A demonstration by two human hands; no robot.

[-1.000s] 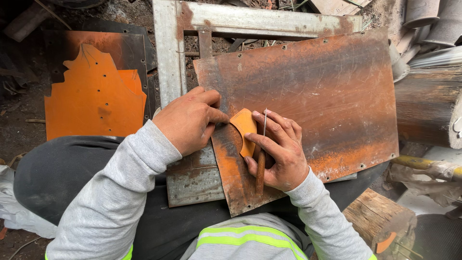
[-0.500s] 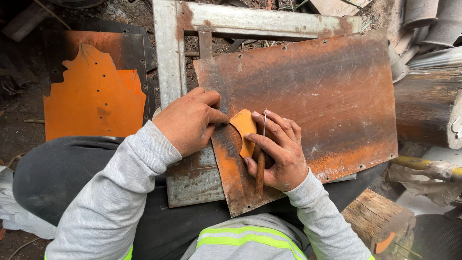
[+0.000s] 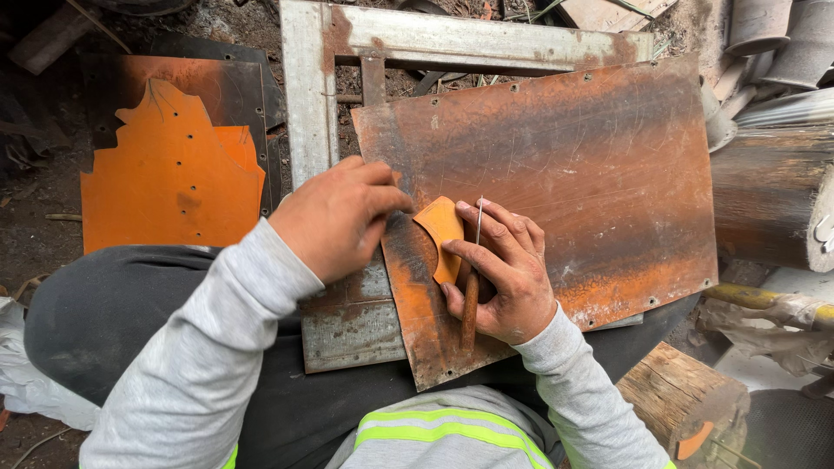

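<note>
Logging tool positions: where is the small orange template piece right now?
In the head view, the small orange template lies centre frame on the rusty metal sheet, between the left hand and right hand.

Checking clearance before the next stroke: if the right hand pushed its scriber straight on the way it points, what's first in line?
The right hand points its scriber up the rusty steel sheet; bare sheet lies ahead, then probably the grey angle frame past its far edge.
</note>
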